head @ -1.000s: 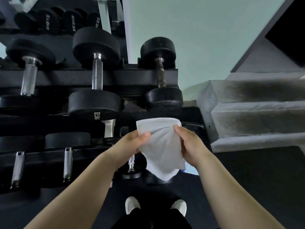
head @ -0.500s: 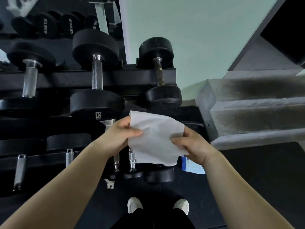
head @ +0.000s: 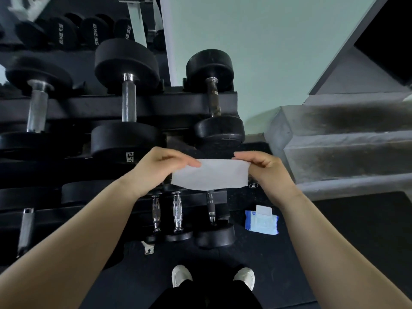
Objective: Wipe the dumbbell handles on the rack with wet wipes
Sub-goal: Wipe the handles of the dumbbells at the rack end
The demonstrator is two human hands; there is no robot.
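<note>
I hold a white wet wipe (head: 211, 175) stretched flat between both hands in front of the black dumbbell rack (head: 89, 108). My left hand (head: 160, 168) pinches its left edge and my right hand (head: 267, 170) pinches its right edge. On the upper shelf lie three dumbbells with metal handles: one at the left (head: 36, 108), a 12.5 kg one in the middle (head: 128, 99) and a smaller one with a worn handle on the right (head: 214, 99). Small dumbbells with chrome handles (head: 177, 210) sit on the lower shelf beneath the wipe.
A blue pack of wet wipes (head: 262, 221) lies on the black floor to the right of the rack. Grey concrete steps (head: 345, 148) rise at the right. A pale green wall (head: 256, 52) is behind. My white shoes (head: 181, 275) stand just below the rack.
The wipe hung loosely from my hands; now it is folded into a flat horizontal strip, and both hands have risen and moved apart. The pack of wipes has come into view.
</note>
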